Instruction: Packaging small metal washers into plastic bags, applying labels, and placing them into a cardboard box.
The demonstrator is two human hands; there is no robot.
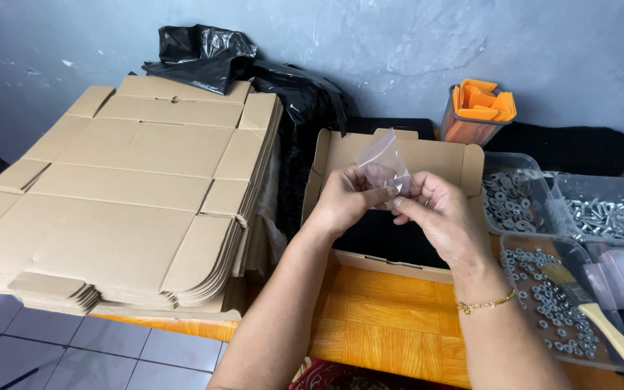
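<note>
A tall stack of flat cardboard box blanks (124,188) takes the left of the orange wooden table (384,318), its near corner jutting over the table edge above the tiled floor; black plastic bags (254,68) slump behind it against the wall; an open cardboard box (399,155) sits at centre with its lid flap upright, probably so things can drop straight in; to the right, clear trays of washers (510,195), bolts (604,217) and nuts (550,303) crowd to the table's edge within easy reach, a brush (601,318) lying across the nearest, an orange basket (474,112) behind; the only bare room is the strip of table in front of the box; over the box, the left hand (344,198) and right hand (435,213) each pinch the mouth of a small clear plastic bag (384,159) with fingertips, other fingers loosely curled, holding it upright.
</note>
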